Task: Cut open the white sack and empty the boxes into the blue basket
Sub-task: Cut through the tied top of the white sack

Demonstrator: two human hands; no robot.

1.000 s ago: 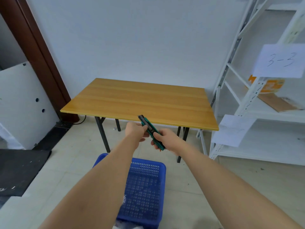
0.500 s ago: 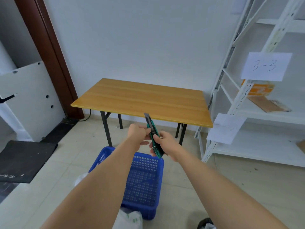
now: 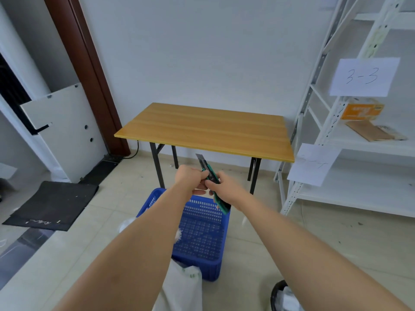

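Preparation is being made: the green cutter is being gripped by both hands above the blue basket, and next the white sack, just before it, should be slit.

A paper sheet on the shelving reads "3-3".

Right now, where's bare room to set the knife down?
The wooden tabletop is bare, between the door frame and the white shelving. Crowded near the feet: blue plastic basket, white sack.
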